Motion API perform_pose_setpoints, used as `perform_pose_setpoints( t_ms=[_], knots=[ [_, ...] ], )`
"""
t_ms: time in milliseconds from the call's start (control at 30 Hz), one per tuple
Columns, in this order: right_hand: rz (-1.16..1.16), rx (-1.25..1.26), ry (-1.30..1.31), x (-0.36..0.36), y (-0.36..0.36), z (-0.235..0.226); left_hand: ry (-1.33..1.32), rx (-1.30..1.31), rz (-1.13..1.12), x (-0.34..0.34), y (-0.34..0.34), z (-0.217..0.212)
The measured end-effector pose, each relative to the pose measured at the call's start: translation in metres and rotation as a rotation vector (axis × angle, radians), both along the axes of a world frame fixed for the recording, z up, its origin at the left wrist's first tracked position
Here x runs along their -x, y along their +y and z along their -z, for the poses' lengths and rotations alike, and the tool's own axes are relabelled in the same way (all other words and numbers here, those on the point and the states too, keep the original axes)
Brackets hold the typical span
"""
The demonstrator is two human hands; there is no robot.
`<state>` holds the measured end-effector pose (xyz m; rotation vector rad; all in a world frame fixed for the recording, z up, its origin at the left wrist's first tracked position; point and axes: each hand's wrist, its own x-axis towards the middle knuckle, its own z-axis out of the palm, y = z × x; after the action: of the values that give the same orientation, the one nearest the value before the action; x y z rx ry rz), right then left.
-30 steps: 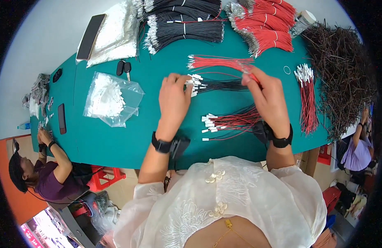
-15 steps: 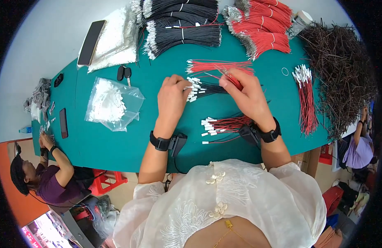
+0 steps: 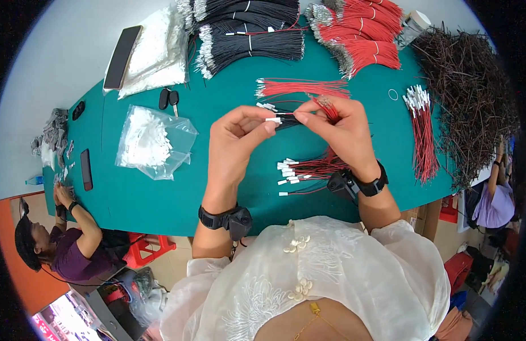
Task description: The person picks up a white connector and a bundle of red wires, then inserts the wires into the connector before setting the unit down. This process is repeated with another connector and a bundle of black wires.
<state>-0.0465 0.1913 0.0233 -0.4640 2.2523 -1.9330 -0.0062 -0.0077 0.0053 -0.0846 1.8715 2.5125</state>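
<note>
- White connector (image 3: 272,120), just above centre in the head view, is pinched between the thumb and fingers of the left hand (image 3: 232,136).
- Right hand (image 3: 347,128), to the right of centre, pinches a red wire (image 3: 287,113) near the connector; whether the two touch, I cannot tell. Its curled fingers also hold spare wires (image 3: 326,107).
- Joining the two looks like the step; best, I judge, to grip the wire close behind its tip so it does not buckle, and line it up straight.
- Hold the connector by its sides, its opening uncovered.
- Keep the spare wires clear of the black wires (image 3: 287,121) behind; they could snag.
</note>
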Motion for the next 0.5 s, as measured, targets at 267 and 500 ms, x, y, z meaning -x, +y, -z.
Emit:
perform_pose_setpoints(
  t_ms=[267, 500],
  knots=[
    [0.036, -0.056, 0.088, -0.0052, 0.0028, -0.0068, -0.019, -0.089, -0.013, -0.0022, -0.0002, -0.0024],
    [0.036, -0.082, 0.13, -0.0078, 0.0015, -0.0104, -0.015, -0.094, -0.026, -0.0028, -0.0002, -0.0023]
  ],
)
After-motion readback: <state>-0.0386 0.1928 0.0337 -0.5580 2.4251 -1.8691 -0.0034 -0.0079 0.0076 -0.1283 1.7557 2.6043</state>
